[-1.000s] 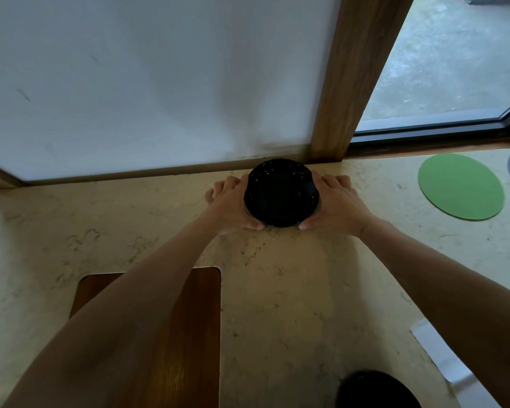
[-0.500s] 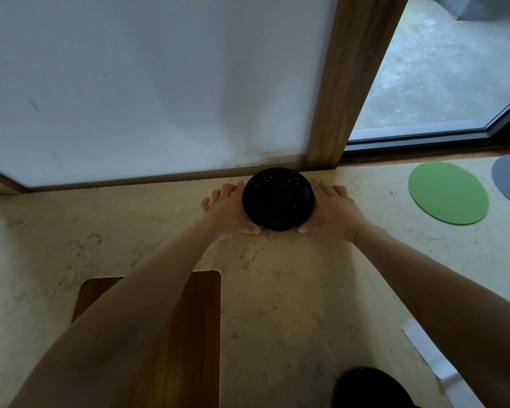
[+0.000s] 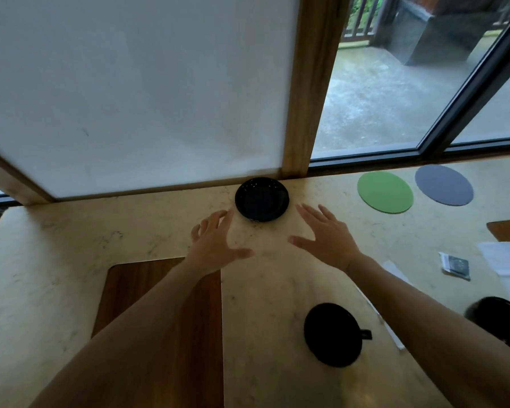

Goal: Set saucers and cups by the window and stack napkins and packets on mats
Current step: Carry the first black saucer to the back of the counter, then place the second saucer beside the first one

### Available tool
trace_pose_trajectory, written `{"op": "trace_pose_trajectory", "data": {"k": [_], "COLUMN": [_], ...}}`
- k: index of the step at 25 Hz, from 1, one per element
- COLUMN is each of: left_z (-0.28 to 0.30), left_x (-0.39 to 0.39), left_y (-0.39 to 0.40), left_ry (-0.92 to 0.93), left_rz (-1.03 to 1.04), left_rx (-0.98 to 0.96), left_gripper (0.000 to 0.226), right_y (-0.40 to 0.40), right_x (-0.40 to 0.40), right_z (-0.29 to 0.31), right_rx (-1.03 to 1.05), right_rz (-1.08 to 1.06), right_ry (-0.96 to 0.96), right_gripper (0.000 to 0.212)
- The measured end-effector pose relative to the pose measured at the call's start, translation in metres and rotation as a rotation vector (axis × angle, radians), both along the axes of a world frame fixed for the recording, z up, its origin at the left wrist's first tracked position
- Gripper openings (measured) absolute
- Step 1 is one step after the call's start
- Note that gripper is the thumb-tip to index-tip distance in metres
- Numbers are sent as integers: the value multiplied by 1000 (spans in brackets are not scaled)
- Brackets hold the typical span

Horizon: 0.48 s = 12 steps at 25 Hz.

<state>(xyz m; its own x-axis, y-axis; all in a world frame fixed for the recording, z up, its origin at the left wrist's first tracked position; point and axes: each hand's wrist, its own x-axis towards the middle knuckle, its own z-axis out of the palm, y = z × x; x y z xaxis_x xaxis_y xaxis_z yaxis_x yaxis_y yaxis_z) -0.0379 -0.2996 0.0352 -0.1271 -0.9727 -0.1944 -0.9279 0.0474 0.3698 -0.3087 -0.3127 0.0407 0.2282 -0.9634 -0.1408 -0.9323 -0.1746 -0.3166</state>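
A black saucer (image 3: 261, 199) lies flat on the pale stone counter, right against the wall by the wooden window post. My left hand (image 3: 215, 242) hovers just in front of it on the left, fingers spread, holding nothing. My right hand (image 3: 326, 238) hovers in front on the right, also open and empty. A black cup (image 3: 332, 334) with its handle to the right stands nearer to me. A green round mat (image 3: 384, 192) and a blue-grey round mat (image 3: 444, 184) lie by the window. A dark packet (image 3: 455, 265) and white napkins (image 3: 505, 257) lie at the right.
A wooden chair seat (image 3: 159, 313) sits under my left forearm at the counter's cut-out. Another dark round dish (image 3: 501, 319) shows at the right edge, partly behind my right arm. A white paper strip (image 3: 395, 270) lies beneath that arm. A brown board corner (image 3: 508, 229) is at far right.
Both hands have let go of the saucer and drawn back toward me with fingers spread. The saucer stays by the wall. The view has lifted, showing more window and counter.
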Motion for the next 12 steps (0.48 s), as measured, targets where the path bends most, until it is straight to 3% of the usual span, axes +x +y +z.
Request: {"op": "trace_pose_trajectory", "data": {"k": [12], "left_z": [41], "left_x": [-54], "left_y": [160], "left_ry": [164], "left_rz": [-32], "left_rx": [-119], "left_gripper": [114], "right_y": [157], "right_x": [-47], "right_z": [52], "right_rx": [-23], "right_rz": [-52], "right_ry": [41], "right_gripper": [76]}}
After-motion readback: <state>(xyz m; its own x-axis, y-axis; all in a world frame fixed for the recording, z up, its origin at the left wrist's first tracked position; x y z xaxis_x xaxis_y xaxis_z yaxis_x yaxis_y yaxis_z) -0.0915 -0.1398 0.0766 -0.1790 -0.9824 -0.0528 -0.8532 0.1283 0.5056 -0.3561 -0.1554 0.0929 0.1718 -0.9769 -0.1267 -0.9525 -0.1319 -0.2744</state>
